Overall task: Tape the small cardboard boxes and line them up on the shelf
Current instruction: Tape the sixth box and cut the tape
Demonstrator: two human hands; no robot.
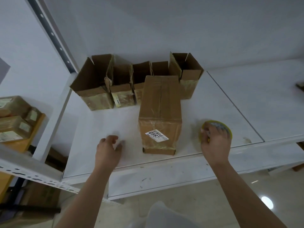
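Now, taped box (160, 102) upright, label (157, 136) frontward

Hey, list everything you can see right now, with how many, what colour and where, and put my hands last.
Closed cardboard box: one, brown, taped, white label on its near end, front middle of the shelf.
Open cardboard boxes: five, brown, flaps up, in a row behind the closed box.
Tape roll: one, yellowish, lying on the shelf right of the closed box.
Shelf: white, with a grey perforated upright at its left.
Labelled parcels: a few, brown, stacked on a lower level at far left.
Left hand: over the shelf left of the closed box, fingers loosely curled, holding nothing.
Right hand: fingers curled on the tape roll.
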